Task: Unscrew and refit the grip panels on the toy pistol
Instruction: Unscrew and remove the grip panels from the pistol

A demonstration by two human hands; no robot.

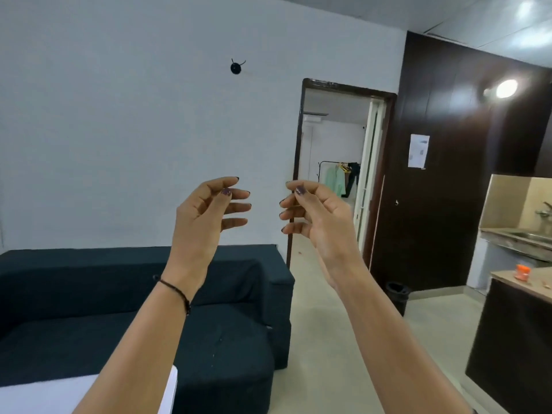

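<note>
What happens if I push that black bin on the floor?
The black bin stands taller than it is wide, so a push near its top would probably tip it. It looks round, so it might then roll. The pale floor looks smooth, so a low push may slide it.

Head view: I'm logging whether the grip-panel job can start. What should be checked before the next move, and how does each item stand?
1. Left hand free: ok, raised, loosely curled, holding nothing.
2. Right hand free: ok, nothing visible in it.
3. Toy pistol in sight: not ok, none shows.
4. Screwdriver in sight: not ok, none shows.
5. Work surface ready: cannot tell; only a white corner shows at lower left.
6. View on the work: not ok; it faces the wall and sofa.
</note>
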